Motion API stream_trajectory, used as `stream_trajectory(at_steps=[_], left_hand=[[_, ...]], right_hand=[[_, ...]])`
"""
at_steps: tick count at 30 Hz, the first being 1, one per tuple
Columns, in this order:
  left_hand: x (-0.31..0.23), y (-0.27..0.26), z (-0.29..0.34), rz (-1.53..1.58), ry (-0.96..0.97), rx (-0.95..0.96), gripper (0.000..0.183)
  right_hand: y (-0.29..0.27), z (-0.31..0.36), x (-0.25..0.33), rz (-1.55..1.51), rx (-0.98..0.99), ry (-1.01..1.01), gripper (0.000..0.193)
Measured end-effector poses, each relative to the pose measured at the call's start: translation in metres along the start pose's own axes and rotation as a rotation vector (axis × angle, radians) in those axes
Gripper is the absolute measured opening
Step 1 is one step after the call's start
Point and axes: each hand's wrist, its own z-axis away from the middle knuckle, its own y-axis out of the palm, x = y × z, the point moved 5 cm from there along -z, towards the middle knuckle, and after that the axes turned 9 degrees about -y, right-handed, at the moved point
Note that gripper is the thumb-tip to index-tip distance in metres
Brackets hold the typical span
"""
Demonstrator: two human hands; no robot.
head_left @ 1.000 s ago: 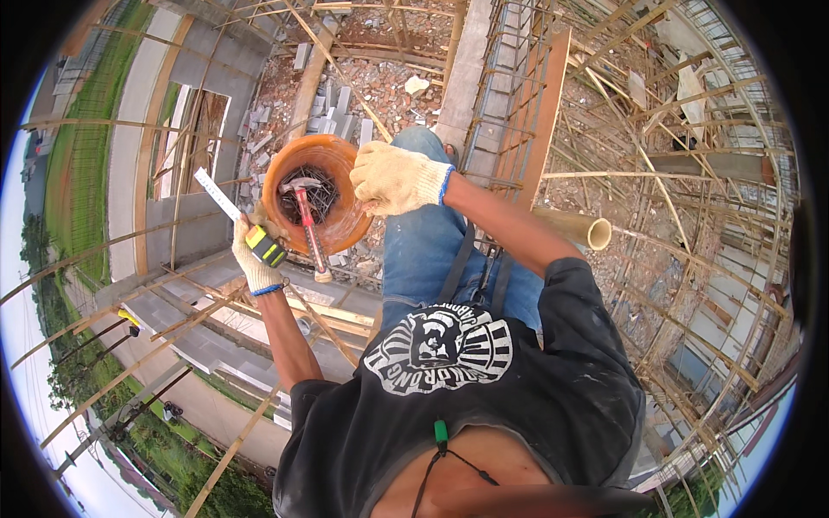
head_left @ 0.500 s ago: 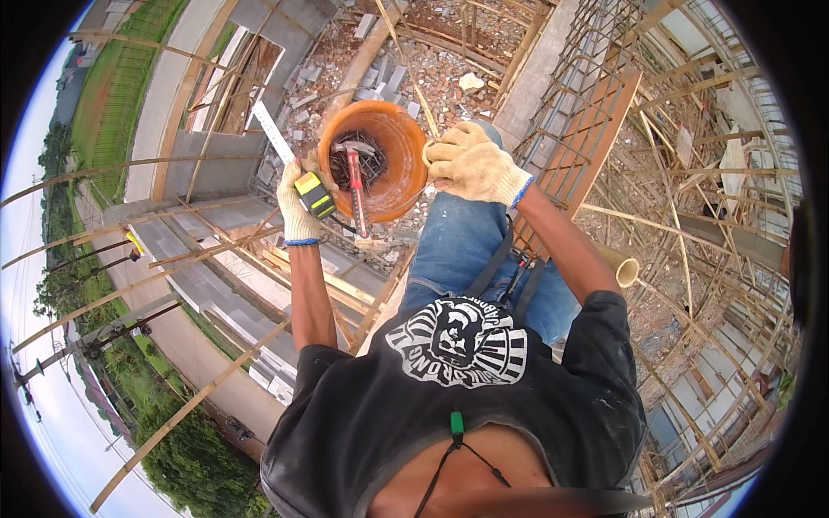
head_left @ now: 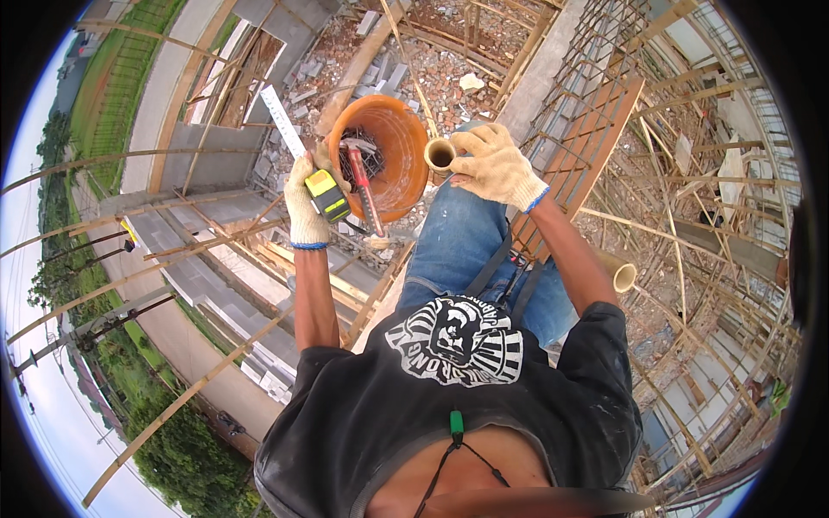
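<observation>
Viewing the site from above through the head camera, I see the left hand [head_left: 308, 207], gloved, closed around a yellow-and-black tape measure [head_left: 326, 196] left of the frame's centre; its white blade [head_left: 283, 123] extends toward the upper left. At upper centre, the gloved right hand [head_left: 499, 168] has its fingers bent against the right side of the open end of a bamboo pole [head_left: 433, 162]; I cannot tell whether they grip it. Between the hands stands an orange bucket [head_left: 404, 168], containing dark nails [head_left: 374, 159] and a hammer [head_left: 363, 190], whose red handle leans over the lower rim. Just below the pole end lies a leg in blue jeans [head_left: 453, 229]. Broken rubble [head_left: 440, 82] covers the ground at upper centre; a steel rebar cage [head_left: 570, 112] runs through the upper right, beside a reddish-brown board [head_left: 596, 164].
</observation>
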Motion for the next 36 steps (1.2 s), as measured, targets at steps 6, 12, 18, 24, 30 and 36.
stream_trajectory(at_steps=[6, 12, 18, 24, 30, 36], left_hand=[[0.006, -0.007, 0.004, 0.046, 0.003, -0.069, 0.037], [-0.001, 0.013, 0.007, 0.009, -0.012, -0.032, 0.030], [0.008, -0.005, 0.004, 0.051, -0.018, -0.061, 0.033], [0.005, 0.004, -0.003, -0.015, 0.002, -0.075, 0.047], [0.002, -0.013, -0.032, -0.031, -0.016, -0.053, 0.038], [-0.003, -0.015, -0.062, -0.050, -0.034, 0.002, 0.026]], right_hand=[[0.013, 0.003, -0.009, -0.145, 0.228, 0.095, 0.023], [0.029, 0.015, -0.017, -0.182, 0.273, 0.100, 0.022], [0.033, 0.016, -0.001, -0.156, 0.267, 0.143, 0.021], [0.039, 0.028, 0.005, -0.116, 0.186, 0.215, 0.022], [0.038, 0.033, 0.018, -0.085, 0.049, 0.292, 0.023], [0.054, 0.037, 0.015, -0.139, -0.151, 0.359, 0.021]])
